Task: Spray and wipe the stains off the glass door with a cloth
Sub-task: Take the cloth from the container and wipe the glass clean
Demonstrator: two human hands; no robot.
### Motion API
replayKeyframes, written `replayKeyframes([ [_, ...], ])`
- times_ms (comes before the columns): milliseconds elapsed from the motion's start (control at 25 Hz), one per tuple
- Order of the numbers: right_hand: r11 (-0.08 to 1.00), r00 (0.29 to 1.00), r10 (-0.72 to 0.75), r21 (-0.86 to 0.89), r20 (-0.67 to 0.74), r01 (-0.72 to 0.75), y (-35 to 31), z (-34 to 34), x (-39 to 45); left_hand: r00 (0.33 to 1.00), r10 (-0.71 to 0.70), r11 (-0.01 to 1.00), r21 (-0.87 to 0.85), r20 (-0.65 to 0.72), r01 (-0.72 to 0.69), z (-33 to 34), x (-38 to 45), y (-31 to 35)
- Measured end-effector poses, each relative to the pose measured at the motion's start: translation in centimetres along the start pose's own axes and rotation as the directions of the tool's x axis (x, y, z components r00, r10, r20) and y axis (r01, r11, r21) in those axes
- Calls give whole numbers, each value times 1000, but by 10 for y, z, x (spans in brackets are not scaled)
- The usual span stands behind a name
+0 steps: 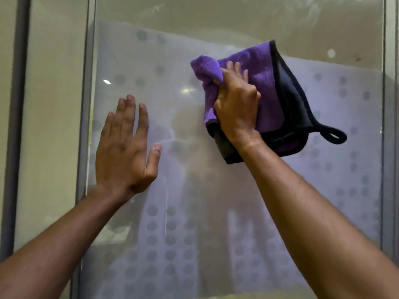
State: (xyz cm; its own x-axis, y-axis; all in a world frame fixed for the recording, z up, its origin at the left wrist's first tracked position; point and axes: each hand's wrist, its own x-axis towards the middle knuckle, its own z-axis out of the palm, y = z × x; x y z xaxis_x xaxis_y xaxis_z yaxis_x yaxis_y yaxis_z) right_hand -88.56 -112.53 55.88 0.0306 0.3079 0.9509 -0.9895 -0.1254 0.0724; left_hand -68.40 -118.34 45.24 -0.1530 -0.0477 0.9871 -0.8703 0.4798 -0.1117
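Glass door fills most of the frame, frosted w/ grey dot pattern; clear band across the top. Its left metal edge runs top to bottom at left-centre, right edge strip at far right.

Right hand, centre-right of the frame, presses a purple microfibre cloth against the glass. Thumb + fingers curled into a bunched fold at the cloth's upper left, fingertips pushed into the pile. Cloth has black trim and a black hanging loop sticking out lower right. Cloth sits in the upper right quarter, near but apart from the right edge strip; open glass above, below and to its left.

Left hand, centre-left, lies flat on the glass, fingers straight and slightly spread, thumb out to the right, holding nothing. It's just right of the left metal edge. Wide bare glass between the two hands.

Faint smears show in the clear top band.
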Motion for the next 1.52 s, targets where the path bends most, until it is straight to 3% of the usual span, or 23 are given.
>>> replayKeyframes([
  [120,986,989,-143,85,24,140,-20,5,-25,1000,6,1000,-7,8,-6,-3,1,1],
  [200,972,983,-165,180,79,149,-25,-5,-51,1000,-5,1000,-9,4,5,-3,1,2],
  [320,969,960,-142,232,243,85,-28,-25,-85,1000,-2,1000,-14,13,2,-4,1,1],
  [440,953,955,-155,292,254,77,-29,-37,-116,1000,8,1000,-13,13,-8,-4,1,0],
  [600,910,883,-41,382,468,-160,-29,-67,-163,1000,6,1000,5,24,-6,-2,1,-3],
  [680,931,926,51,318,375,-180,-19,-76,-167,1000,5,1000,-3,19,-5,-2,0,-2],
  [760,961,981,138,220,134,-166,-4,-71,-160,1000,4,1000,-15,8,-4,-2,0,-2],
  [840,959,972,233,160,21,-234,-1,-64,-152,1000,2,1000,-28,-1,-2,-1,0,-1],
  [960,986,987,148,68,57,-152,-2,-63,-156,1000,-1,1000,-29,-4,1,-1,1,-1],
  [1080,988,982,-136,-57,130,145,21,-72,-145,1000,-2,1000,-29,-15,1,-1,1,-1],
  [1160,956,955,-238,-134,175,262,36,-78,-129,1000,0,1000,-28,-22,-1,-1,1,-1],
  [1360,956,927,-112,-214,357,198,29,-80,-122,999,0,1000,-25,-34,-1,-1,1,0],
  [1520,965,949,-76,-218,307,148,23,-70,-131,999,-3,999,-32,-44,2,1,1,-1],
])
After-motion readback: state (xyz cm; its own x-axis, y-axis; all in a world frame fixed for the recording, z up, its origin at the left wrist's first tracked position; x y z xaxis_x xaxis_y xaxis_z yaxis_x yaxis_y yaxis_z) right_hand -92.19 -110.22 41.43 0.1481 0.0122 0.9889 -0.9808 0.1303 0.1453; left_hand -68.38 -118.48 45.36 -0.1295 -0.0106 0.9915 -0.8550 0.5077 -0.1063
